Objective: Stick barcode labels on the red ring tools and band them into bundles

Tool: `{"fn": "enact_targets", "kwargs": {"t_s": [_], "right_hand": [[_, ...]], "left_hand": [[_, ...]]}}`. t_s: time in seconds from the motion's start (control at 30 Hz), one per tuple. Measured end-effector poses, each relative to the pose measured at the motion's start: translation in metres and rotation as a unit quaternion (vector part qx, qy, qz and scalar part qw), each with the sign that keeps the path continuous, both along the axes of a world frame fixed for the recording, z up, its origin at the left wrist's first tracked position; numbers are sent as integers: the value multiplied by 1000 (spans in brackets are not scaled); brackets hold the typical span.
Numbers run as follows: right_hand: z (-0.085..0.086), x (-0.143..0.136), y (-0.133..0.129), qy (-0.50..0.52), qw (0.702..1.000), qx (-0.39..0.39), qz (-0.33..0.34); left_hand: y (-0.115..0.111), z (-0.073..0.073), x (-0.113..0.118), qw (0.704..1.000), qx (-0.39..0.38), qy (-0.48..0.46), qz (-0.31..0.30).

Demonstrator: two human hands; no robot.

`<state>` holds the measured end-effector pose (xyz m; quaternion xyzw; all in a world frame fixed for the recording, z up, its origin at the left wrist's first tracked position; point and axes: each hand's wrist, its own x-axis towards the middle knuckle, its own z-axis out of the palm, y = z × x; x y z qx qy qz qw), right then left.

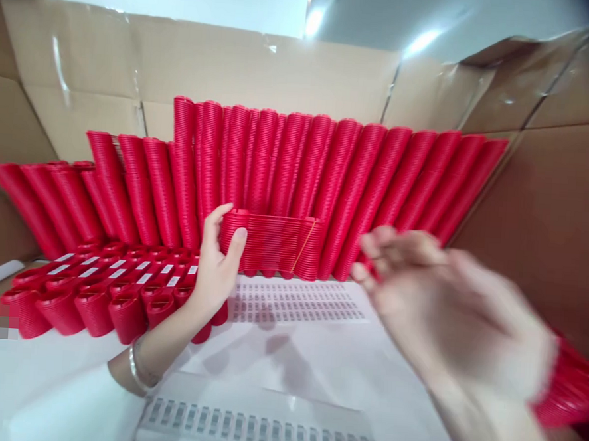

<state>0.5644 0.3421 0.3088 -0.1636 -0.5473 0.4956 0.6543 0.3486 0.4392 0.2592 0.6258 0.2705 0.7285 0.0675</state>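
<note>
Between the left hand [217, 269] and the blurred right hand [419, 301], open room leads over the white table [389, 376] to the held red bundle [273, 246]. Tall red stacks [346, 184] block the way behind it; short red stacks [129, 317] crowd the left. Cardboard walls [264, 65] close 3 sides. 2 printed sheets [261, 431] lie flat, hardly in the way.

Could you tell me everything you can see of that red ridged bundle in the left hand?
The bundle is red, plastic-looking, and built of many thin level layers, with rounded ends. A thin orange strand slants across its right part. The left hand grips its left end, thumb on the near face. Tall red stacks stand behind; whether its base touches anything is unclear.
</note>
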Motion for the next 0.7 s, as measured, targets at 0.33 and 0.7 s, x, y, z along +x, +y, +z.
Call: {"fn": "enact_targets", "kwargs": {"t_s": [0.33,0.7], "right_hand": [[-15,-14,22,74,971,-91,206],[-17,-15,17,6,978,-45,203]], "left_hand": [[-1,2,1,999,4,21,32],[-1,2,1,999,0,26,23]]}}
